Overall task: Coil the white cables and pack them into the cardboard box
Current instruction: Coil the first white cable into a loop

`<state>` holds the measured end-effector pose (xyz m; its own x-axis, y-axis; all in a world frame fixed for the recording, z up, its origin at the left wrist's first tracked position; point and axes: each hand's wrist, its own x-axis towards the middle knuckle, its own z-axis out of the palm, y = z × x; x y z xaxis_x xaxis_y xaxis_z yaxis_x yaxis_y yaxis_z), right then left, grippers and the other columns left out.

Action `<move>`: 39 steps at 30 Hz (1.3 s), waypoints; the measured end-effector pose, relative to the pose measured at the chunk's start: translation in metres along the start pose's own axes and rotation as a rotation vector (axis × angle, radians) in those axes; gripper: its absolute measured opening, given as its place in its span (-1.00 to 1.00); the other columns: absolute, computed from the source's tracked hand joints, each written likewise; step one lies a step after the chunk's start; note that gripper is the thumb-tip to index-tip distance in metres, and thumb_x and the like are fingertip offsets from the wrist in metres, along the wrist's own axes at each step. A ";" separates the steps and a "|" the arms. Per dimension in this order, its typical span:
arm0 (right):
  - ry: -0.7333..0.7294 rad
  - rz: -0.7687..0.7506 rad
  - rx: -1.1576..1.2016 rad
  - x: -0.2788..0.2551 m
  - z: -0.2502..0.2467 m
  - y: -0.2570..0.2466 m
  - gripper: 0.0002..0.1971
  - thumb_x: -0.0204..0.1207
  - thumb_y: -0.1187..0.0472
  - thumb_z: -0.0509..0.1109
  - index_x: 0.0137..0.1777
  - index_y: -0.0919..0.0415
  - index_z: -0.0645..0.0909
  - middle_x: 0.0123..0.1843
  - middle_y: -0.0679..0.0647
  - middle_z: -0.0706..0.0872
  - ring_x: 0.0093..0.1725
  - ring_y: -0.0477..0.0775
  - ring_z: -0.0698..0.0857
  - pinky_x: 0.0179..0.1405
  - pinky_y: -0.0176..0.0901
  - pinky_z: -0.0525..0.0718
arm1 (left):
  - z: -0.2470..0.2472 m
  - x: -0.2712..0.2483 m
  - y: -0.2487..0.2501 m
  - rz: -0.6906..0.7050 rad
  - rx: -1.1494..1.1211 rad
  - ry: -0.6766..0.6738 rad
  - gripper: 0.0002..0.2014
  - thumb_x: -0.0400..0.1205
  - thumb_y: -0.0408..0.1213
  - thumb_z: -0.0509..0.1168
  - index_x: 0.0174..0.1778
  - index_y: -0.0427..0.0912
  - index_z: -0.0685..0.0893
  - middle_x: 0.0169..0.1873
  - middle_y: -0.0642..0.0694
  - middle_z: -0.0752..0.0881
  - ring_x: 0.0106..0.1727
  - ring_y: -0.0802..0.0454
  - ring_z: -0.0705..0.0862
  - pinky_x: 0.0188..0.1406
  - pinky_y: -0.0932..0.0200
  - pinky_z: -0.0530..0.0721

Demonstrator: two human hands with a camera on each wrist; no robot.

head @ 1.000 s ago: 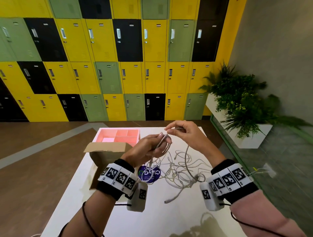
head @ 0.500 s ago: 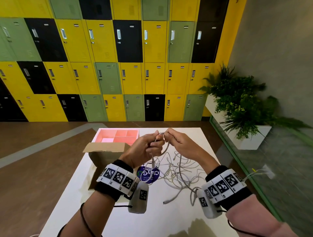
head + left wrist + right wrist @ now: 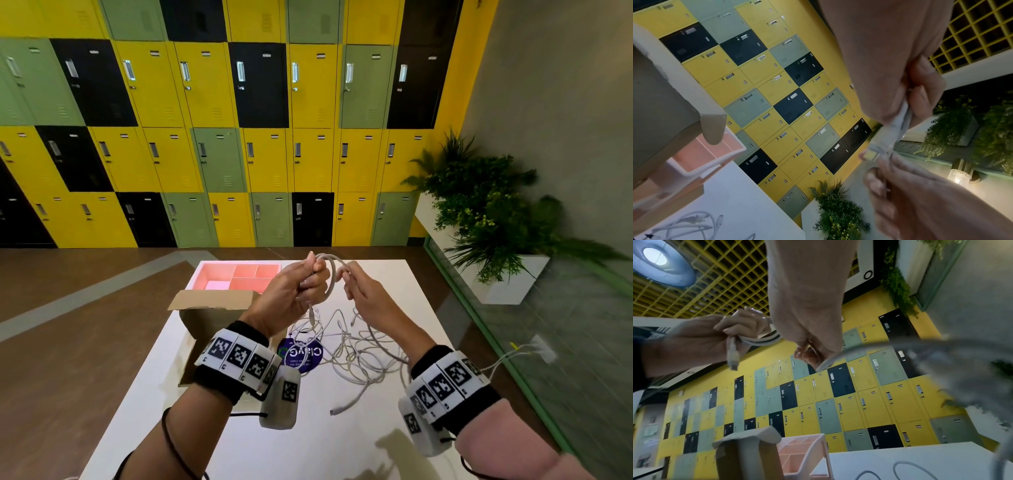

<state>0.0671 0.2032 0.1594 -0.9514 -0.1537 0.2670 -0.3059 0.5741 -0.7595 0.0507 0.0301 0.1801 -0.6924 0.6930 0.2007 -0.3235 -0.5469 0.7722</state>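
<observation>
Above the white table point(image 3: 239, 452) my left hand point(image 3: 294, 291) grips a small coil of white cable point(image 3: 331, 274), its plug point(image 3: 312, 317) hanging below the fist. My right hand point(image 3: 356, 284) pinches the same cable just right of the loop; in the right wrist view the strand point(image 3: 826, 364) runs out of the right hand's fingers point(image 3: 807, 356). The left wrist view shows the cable point(image 3: 890, 134) between both hands. A tangle of loose white cables point(image 3: 356, 349) lies on the table under the hands. The open cardboard box point(image 3: 212, 308) stands left, partly behind my left wrist.
A pink divided tray point(image 3: 239, 277) sits behind the box at the table's far edge. A round blue sticker point(image 3: 301, 354) lies under the cables. Lockers point(image 3: 260, 137) fill the far wall. A white planter with plants point(image 3: 493, 240) stands to the right.
My right hand came in from the upper right to meet the left, and both hands rose slightly. The loop held in the left hand has grown, drawing cable up from the pile.
</observation>
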 end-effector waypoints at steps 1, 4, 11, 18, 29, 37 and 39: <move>-0.012 0.050 -0.041 0.000 0.004 0.002 -0.77 0.76 0.10 -0.05 0.08 0.08 0.45 -0.34 0.04 0.47 -0.43 -0.11 0.39 -0.39 -0.26 0.36 | 0.000 0.000 0.000 0.008 0.023 -0.008 -0.70 0.76 -0.14 -0.06 -0.16 -0.19 0.46 -0.53 0.11 0.38 -0.62 0.29 0.30 -0.57 0.38 0.27; -0.208 0.202 -0.219 0.000 0.013 0.003 -0.77 0.75 0.21 -0.03 0.17 0.16 0.46 -0.22 0.07 0.57 -0.30 0.01 0.52 -0.27 -0.11 0.41 | 0.001 0.000 0.000 0.050 0.086 -0.014 -0.71 0.75 -0.17 -0.02 -0.06 -0.24 0.53 -0.53 0.11 0.38 -0.61 0.29 0.32 -0.54 0.32 0.18; -0.555 0.164 -0.457 -0.011 0.018 -0.025 -0.72 0.71 0.29 0.06 0.30 0.22 0.53 0.30 0.18 0.64 0.03 0.08 0.58 -0.06 -0.16 0.44 | -0.007 0.001 -0.003 0.129 0.307 0.177 -0.61 0.78 -0.25 -0.06 0.35 -0.47 0.45 -0.46 0.02 0.53 -0.51 0.23 0.43 -0.39 0.40 0.48; -0.514 -0.022 -0.558 -0.016 0.017 -0.042 -0.78 0.73 0.17 0.12 0.18 0.26 0.53 0.14 0.21 0.69 0.08 0.22 0.67 -0.01 0.05 0.61 | -0.017 -0.002 -0.010 0.109 0.599 0.312 -0.74 0.79 -0.23 -0.03 0.29 -0.16 0.47 -0.23 -0.05 0.79 -0.19 0.07 0.80 -0.25 0.33 0.68; -0.133 -0.222 -0.358 -0.004 -0.007 -0.046 -0.81 0.60 0.11 0.36 -0.17 0.22 0.59 -0.31 0.09 0.67 -0.42 -0.09 0.50 -0.38 -0.23 0.46 | -0.014 -0.005 -0.012 -0.034 0.953 0.266 -0.68 0.80 -0.27 -0.07 0.13 -0.43 0.49 -0.27 -0.14 0.71 -0.36 0.15 0.75 -0.32 0.26 0.68; -0.075 -0.230 -0.046 0.001 -0.026 -0.041 -0.79 0.50 0.10 0.49 -0.12 0.23 0.58 -0.49 -0.09 0.41 -0.49 -0.14 0.35 -0.48 -0.40 0.29 | -0.005 -0.016 -0.012 -0.152 0.765 0.203 -0.65 0.81 -0.26 -0.08 0.16 -0.32 0.58 -0.51 -0.03 0.53 -0.55 0.15 0.39 -0.51 0.27 0.29; -0.062 -0.217 0.032 0.002 -0.026 -0.037 -0.78 0.49 0.11 0.50 -0.11 0.23 0.56 -0.49 -0.04 0.40 -0.49 -0.14 0.32 -0.47 -0.37 0.26 | -0.007 -0.016 -0.012 -0.145 0.643 0.174 -0.64 0.80 -0.22 -0.08 0.07 -0.31 0.58 -0.53 -0.02 0.37 -0.54 0.14 0.23 -0.54 0.28 0.20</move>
<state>0.0779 0.2023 0.2034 -0.8635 -0.3204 0.3896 -0.5033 0.4968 -0.7070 0.0614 0.0225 0.1634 -0.7820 0.6232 0.0096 -0.0105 -0.0286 0.9995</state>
